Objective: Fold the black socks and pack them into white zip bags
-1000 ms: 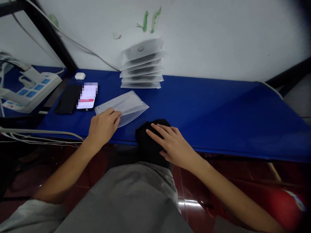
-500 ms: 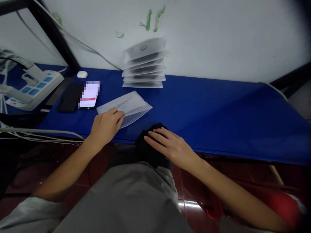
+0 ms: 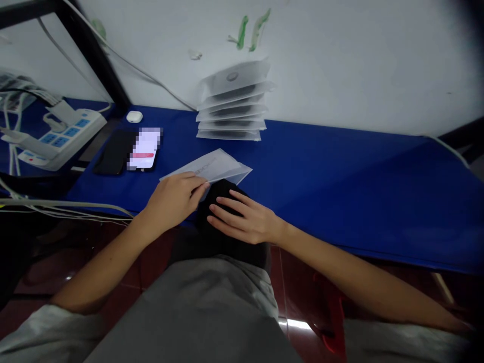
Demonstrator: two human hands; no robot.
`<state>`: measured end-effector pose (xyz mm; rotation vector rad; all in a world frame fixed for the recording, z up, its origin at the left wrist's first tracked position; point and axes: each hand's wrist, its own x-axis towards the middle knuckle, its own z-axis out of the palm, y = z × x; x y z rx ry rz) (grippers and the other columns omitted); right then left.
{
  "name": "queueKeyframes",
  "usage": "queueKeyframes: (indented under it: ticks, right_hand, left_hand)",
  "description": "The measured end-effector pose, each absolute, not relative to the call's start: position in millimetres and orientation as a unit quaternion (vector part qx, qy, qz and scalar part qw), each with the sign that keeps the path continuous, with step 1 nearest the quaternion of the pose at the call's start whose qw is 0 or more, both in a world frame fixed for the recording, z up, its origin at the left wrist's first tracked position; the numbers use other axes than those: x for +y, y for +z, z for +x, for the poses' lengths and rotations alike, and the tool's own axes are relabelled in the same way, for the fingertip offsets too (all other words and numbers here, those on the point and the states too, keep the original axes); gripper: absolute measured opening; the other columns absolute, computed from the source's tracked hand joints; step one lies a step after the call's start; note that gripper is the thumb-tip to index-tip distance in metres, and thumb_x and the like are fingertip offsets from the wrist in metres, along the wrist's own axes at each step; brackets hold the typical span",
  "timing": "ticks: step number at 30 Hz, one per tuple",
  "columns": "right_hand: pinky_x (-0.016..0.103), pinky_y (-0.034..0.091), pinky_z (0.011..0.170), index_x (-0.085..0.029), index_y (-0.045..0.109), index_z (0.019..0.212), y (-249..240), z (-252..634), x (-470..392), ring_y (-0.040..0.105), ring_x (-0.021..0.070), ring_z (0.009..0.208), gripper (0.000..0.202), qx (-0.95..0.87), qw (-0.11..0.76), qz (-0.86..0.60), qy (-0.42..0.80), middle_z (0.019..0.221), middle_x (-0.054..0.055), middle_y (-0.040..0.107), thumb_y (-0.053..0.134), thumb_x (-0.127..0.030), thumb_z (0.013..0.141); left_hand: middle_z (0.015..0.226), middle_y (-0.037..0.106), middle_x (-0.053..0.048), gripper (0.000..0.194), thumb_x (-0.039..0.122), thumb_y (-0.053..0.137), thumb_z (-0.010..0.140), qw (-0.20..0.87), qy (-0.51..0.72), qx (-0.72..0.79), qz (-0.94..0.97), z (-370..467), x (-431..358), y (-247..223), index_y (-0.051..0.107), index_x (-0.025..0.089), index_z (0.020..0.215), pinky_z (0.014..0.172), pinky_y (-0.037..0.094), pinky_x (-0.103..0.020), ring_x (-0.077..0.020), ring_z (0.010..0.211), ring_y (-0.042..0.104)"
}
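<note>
My left hand (image 3: 176,199) grips the near edge of a frosted plastic pouch (image 3: 221,164) with faint printed lettering; its thumb and fingers pinch the edge, and the pouch is tilted up a little from the table. Beside it, at the pouch's opening, a folded black cloth item (image 3: 223,194) sits over the table's front edge. My right hand (image 3: 245,219) lies across this black cloth with its fingers stretched over the top; the thumb is hidden underneath. Whether the cloth's tip is inside the pouch, I cannot tell.
Several filled frosted pouches (image 3: 232,108) lean in a stack against the wall. On the blue table (image 3: 340,186), left, are a black phone (image 3: 115,151), a lit phone (image 3: 145,148) and a white earbud case (image 3: 134,117). A power strip (image 3: 64,138) with cables stands farther left.
My right hand has moved left with the black cloth, up against the pouch. My left hand has lifted the pouch's near edge and shifted slightly right.
</note>
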<state>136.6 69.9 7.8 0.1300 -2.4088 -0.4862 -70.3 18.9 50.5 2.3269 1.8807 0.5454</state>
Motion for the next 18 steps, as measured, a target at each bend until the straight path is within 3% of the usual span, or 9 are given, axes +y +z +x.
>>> queueKeyframes:
  ticks: [7,13,18]
  right_hand:
    - [0.045,0.051,0.095,-0.011,0.059,0.12,8.2,134.2,80.8,0.06,0.0251,0.114,0.03,-0.944,0.271,0.019,-0.187,0.117,0.011,0.067,0.05,-0.01,0.092]
    - [0.048,0.05,0.098,-0.014,0.058,0.122,2.3,135.3,88.6,0.053,0.0264,0.123,0.033,-0.937,0.309,-0.047,-0.155,0.125,0.012,0.063,0.046,-0.008,0.092]
    - [0.045,0.051,0.098,-0.014,0.055,0.127,-1.9,133.4,89.0,0.05,0.026,0.126,0.035,-0.932,0.328,-0.112,-0.109,0.128,0.012,0.061,0.043,-0.009,0.094]
  left_hand:
    - [0.08,0.067,-0.006,0.029,0.022,0.041,0.094,0.048,0.147,0.609,0.778,-66.8,22.1,47.8,0.068,0.016,0.085,0.067,0.046,-0.029,-0.0181,0.076,0.063]
    - [0.092,0.065,-0.008,0.028,0.012,0.041,0.09,0.059,0.082,0.623,0.776,-66.1,22.1,45.3,0.065,0.015,0.103,0.067,0.047,-0.031,-0.0215,0.081,0.064]
    - [0.09,0.064,-0.008,0.027,0.01,0.043,0.087,0.064,0.092,0.639,0.761,-67.2,21.1,46.0,0.065,0.014,0.102,0.066,0.047,-0.031,-0.0214,0.08,0.063]
